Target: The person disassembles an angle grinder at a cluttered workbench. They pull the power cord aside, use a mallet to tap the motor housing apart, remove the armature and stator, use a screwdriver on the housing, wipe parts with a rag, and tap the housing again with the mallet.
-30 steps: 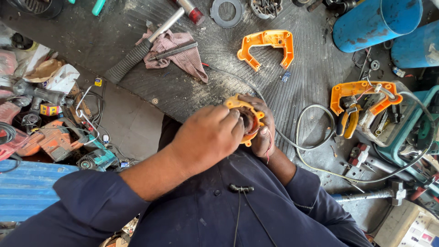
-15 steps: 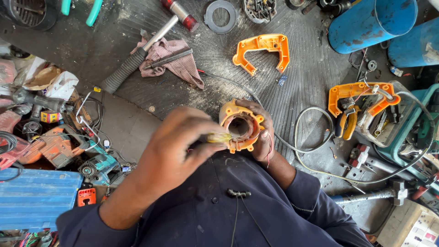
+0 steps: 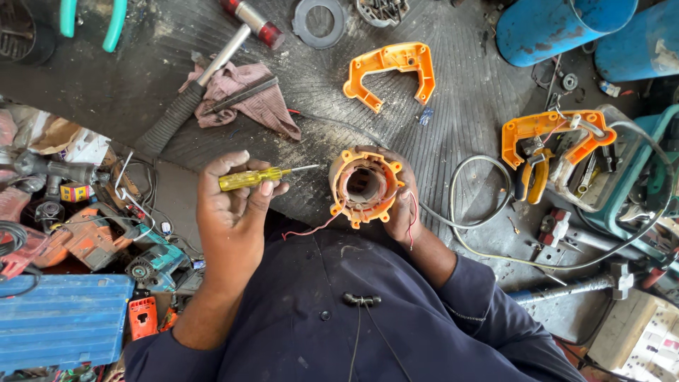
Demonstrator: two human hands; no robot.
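My left hand [image 3: 233, 212] grips a yellow-handled screwdriver [image 3: 258, 177] with its metal tip pointing right. The tip stands a little apart from a round motor stator [image 3: 364, 185], which has an orange plastic frame and copper windings. My right hand [image 3: 404, 205] holds that stator from its right side, above my dark blue shirt. Thin red wires [image 3: 318, 226] hang from the stator.
An orange housing half [image 3: 390, 71] lies on the ribbed mat beyond the stator. A hammer [image 3: 201, 78] and rag [image 3: 247, 99] lie at upper left. Power tool parts [image 3: 85, 233] and a blue case [image 3: 60, 318] are left. Blue cylinders [image 3: 559, 25], cables and an opened orange tool [image 3: 559, 141] are right.
My left hand has drawn back to the left from the stator with the screwdriver, uncovering the stator's face. My right hand keeps holding the stator.
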